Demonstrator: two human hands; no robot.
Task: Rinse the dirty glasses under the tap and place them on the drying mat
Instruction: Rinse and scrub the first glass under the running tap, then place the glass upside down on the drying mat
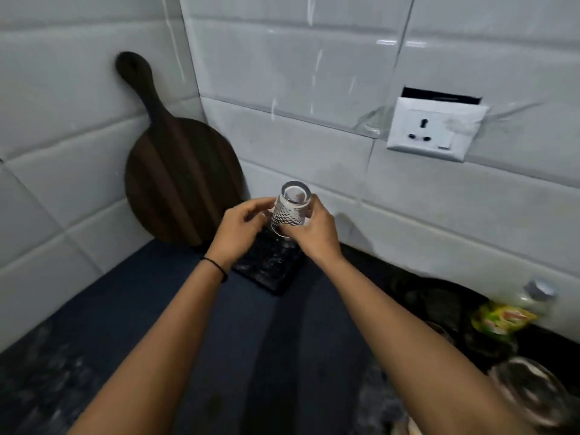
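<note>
We hold a clear, diamond-patterned drinking glass (290, 210) upside down between both hands. Our right hand (310, 233) curls its fingers round the wall near the rim, and our left hand (240, 227) pinches the opposite side with bent fingertips. The thick base points up.

Directly beneath the hands lies a small black textured square mat (266, 268), set on a broad dark blue cloth (150, 302); we cannot tell whether the rim touches the mat. Beyond the left hand, a dark round wooden board with a handle (179, 171) leans in the tiled corner. Up past the right hand sits a white wall socket (434, 130). Beside our right forearm stand a blurred bottle with a green and yellow label (505, 315) and another clear glass (530, 390).
</note>
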